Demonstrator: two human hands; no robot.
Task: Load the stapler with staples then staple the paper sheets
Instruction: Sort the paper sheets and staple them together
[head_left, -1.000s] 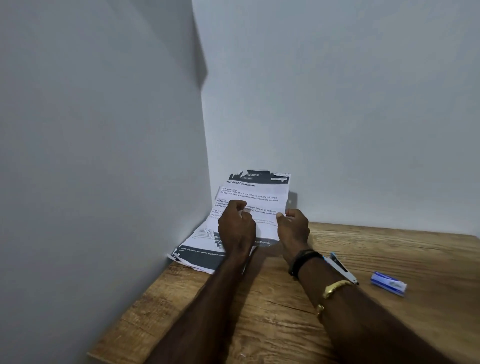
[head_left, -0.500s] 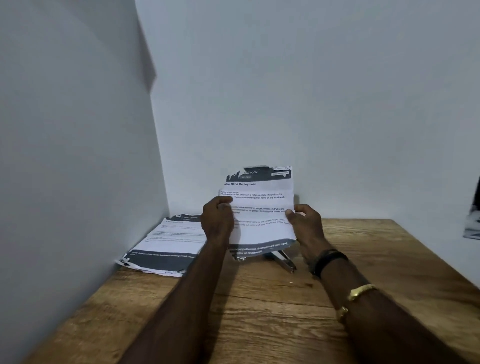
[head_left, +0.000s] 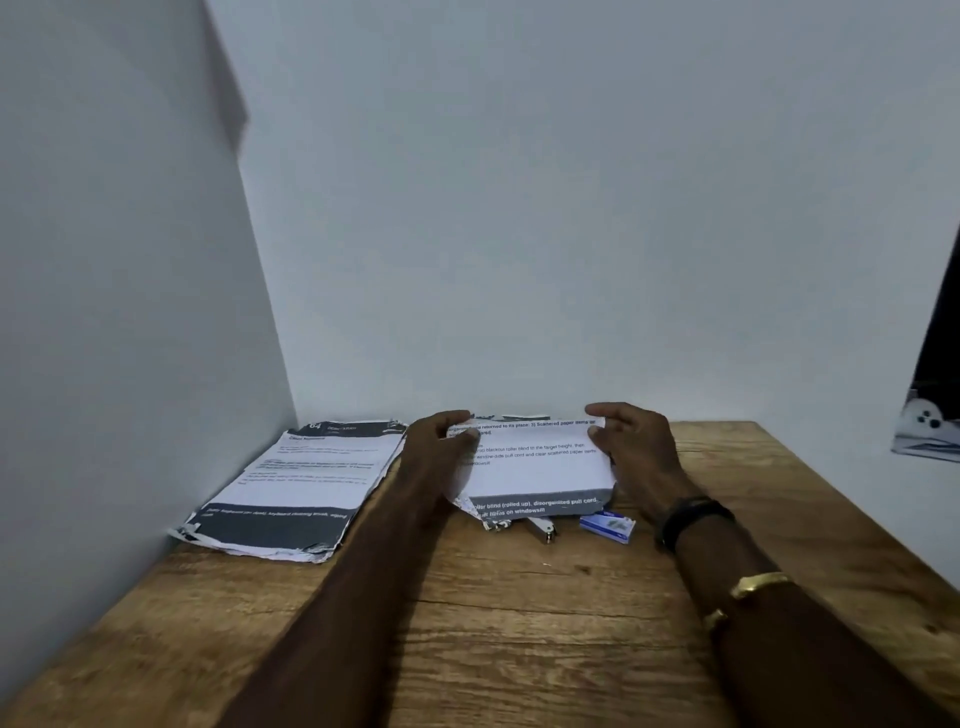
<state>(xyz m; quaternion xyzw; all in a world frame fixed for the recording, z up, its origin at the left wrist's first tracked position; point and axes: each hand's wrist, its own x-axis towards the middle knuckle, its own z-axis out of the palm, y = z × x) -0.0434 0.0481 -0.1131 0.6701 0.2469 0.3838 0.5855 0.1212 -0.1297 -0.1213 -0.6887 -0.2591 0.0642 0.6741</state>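
Left hand and right hand grip the white printed paper sheets by their sides, lowered from upright onto the wooden bench, half-covering the metal stapler; loading likely comes next.

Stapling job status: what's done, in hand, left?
Done: a small batch of sheets sits apart from the paper stack. In hand: the left hand and right hand grip that batch by its sides, its lower edge over the stapler. Left: stapling; no staple shows. Whether the stapler is loaded cannot be told; the staple box lies beside it.
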